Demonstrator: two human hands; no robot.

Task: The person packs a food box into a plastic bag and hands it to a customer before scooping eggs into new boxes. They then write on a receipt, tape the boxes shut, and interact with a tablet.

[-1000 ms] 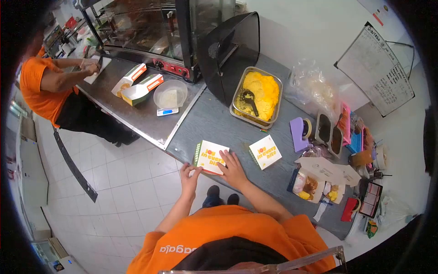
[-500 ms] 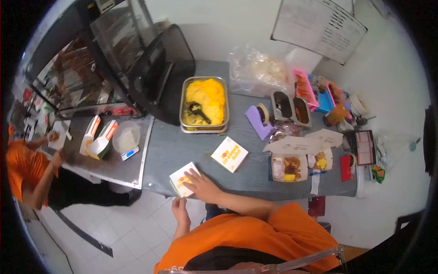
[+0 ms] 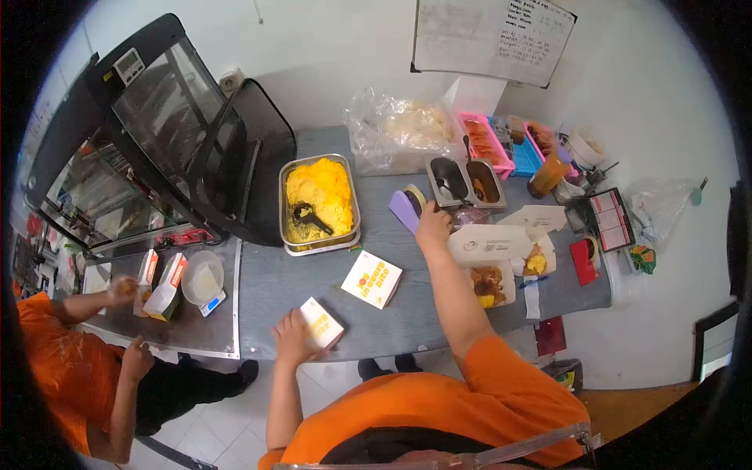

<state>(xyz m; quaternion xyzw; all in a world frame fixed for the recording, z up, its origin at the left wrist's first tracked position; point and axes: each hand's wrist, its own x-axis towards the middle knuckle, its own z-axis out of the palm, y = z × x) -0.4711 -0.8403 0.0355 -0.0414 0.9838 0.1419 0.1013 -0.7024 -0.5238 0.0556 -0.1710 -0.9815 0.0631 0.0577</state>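
My left hand (image 3: pixel 291 337) is closed around the left side of a small white food box (image 3: pixel 319 323) with yellow lettering, at the table's front edge. A second closed white box (image 3: pixel 373 280) lies just behind it. My right hand (image 3: pixel 433 229) reaches across the table to a purple tape dispenser (image 3: pixel 402 210), its fingertips pinched at the tape roll (image 3: pixel 415 199). The tape strip itself is too small to make out. To the right, open food boxes (image 3: pixel 492 241) hold fried chicken (image 3: pixel 487 282) and yellow food (image 3: pixel 536 262).
Behind the boxes stands a metal pan (image 3: pixel 357 211) of yellow rice-like food with a black scoop (image 3: pixel 304 215). Sauce tins (image 3: pixel 486 186), a plastic bag (image 3: pixel 403 129) and pink baskets (image 3: pixel 487 145) line the back. At left, a co-worker (image 3: pixel 66 352) works beside a glass display warmer (image 3: pixel 164 133).
My right hand has left the front box and moved right to the tape dispenser. My left hand has come up onto that box. The view has shifted.
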